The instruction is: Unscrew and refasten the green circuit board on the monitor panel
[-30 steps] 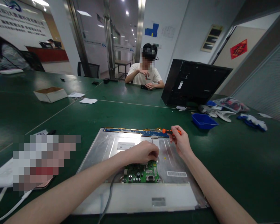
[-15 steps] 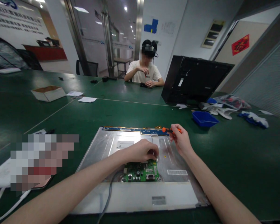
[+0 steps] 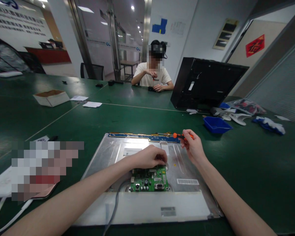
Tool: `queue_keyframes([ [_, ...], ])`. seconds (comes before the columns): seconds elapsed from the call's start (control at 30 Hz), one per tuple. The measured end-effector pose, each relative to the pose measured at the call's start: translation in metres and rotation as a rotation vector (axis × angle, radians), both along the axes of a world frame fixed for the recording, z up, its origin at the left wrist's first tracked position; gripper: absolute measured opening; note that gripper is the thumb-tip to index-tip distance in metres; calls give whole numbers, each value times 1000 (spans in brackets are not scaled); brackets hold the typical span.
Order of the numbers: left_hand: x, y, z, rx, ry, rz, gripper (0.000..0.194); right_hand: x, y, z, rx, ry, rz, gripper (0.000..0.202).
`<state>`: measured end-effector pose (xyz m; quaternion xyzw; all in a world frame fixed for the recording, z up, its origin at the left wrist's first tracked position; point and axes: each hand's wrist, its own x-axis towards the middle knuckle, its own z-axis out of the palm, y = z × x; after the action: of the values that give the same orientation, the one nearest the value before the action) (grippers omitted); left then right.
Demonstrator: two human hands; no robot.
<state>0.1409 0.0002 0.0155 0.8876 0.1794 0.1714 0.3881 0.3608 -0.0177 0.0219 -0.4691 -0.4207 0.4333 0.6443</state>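
My right hand [image 3: 192, 144] is closed around the orange and black handle of a screwdriver [image 3: 178, 135], held above the far right part of the panel. Its thin shaft points left, along the blue circuit strip [image 3: 142, 137] on the panel's far edge. My left hand [image 3: 154, 156] has its fingers curled together at the far right corner of a green circuit board [image 3: 148, 182]. What those fingertips pinch, if anything, is hidden. The board lies on the metal back of a flat display panel [image 3: 172, 203]. A grey cable [image 3: 116, 203] runs from beside the board towards me.
A black monitor housing [image 3: 208, 83] stands at the back right. Near it are a blue tray [image 3: 216, 124], white plastic parts [image 3: 239, 118] and blue-white gloves [image 3: 269, 125]. A cardboard box [image 3: 51, 98] sits far left. Across the green table [image 3: 137, 114] a person [image 3: 152, 73] works with both hands.
My left hand has lifted slightly away from the board's far edge, uncovering more of it. My right hand and the screwdriver have shifted slightly right; the view has also moved a little.
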Motion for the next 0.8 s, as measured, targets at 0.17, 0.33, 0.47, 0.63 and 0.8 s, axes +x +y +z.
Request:
queue_keyframes([
  [0.17,0,2,-3,56,1,12,6,1,0,1,0,10,-2,36],
  [0.33,0,5,-6,23,1,-15,6,2,0,-1,-5,8,9,37],
  [0.47,1,4,-6,-23,3,11,7,1,0,-1,-5,7,13,37],
  [0.63,1,2,-5,-66,-20,28,5,1,0,2,15,32,-8,42],
  [0.8,1,3,-5,-53,-15,19,5,7,1,6,48,55,-59,53],
])
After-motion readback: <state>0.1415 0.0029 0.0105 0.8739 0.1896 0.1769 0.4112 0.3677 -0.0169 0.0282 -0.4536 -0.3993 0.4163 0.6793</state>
